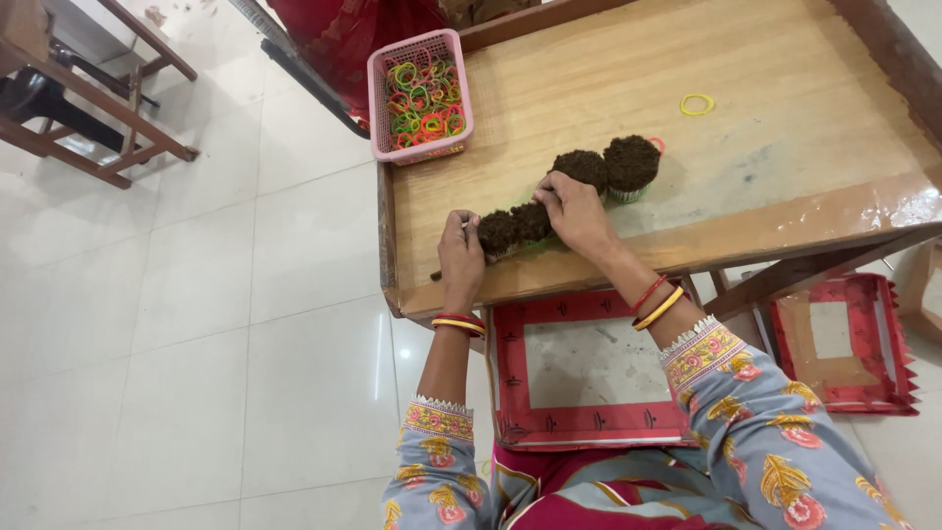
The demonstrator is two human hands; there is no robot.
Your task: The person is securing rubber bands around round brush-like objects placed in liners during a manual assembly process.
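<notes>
A row of several dark brown round bundles (589, 172) lies across the wooden table (785, 118), each end-on with a rough dark top. My left hand (459, 257) grips the bundle at the left end of the row, near the table's front edge. My right hand (574, 211) rests on the bundles in the middle, fingers curled over them. Both wrists wear red and yellow bangles. The two rightmost bundles stand free, with green and red bands at their base.
A pink plastic basket (378, 93) full of coloured rubber bands sits at the table's back left corner. A loose yellow rubber band (697, 104) lies further right. Red-framed trays (589, 368) rest under the table on the tiled floor. Wooden furniture (98, 128) stands far left.
</notes>
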